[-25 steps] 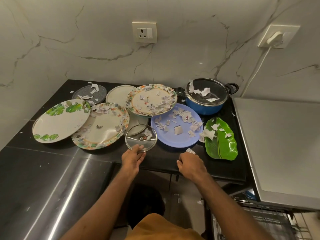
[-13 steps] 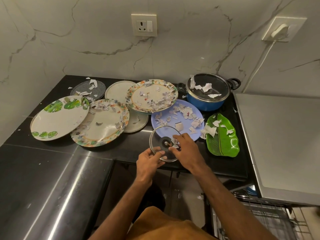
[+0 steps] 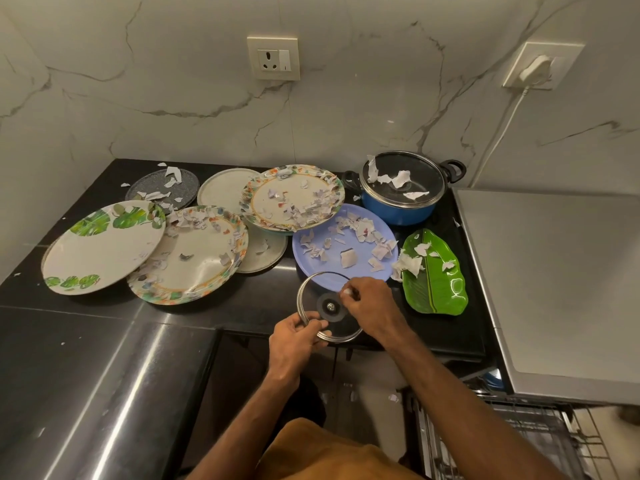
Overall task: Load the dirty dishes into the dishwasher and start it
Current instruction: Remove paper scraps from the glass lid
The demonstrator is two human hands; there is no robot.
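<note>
At the front edge of the black counter (image 3: 249,306), the left hand (image 3: 294,341) is gripping a small glass lid (image 3: 329,308), fingers curled round its metal rim. The right hand (image 3: 374,306) is pinching a paper scrap (image 3: 346,292) between thumb and fingertips just above it. The job is looking barely begun: the plates (image 3: 194,258), the blue pot (image 3: 398,213) and the green leaf dish (image 3: 433,282) are all sitting on the counter, most littered with scraps. The dishwasher rack (image 3: 519,441) is standing pulled out at lower right, its visible wires seemingly bare. Clearing, loading and starting are all waiting.
</note>
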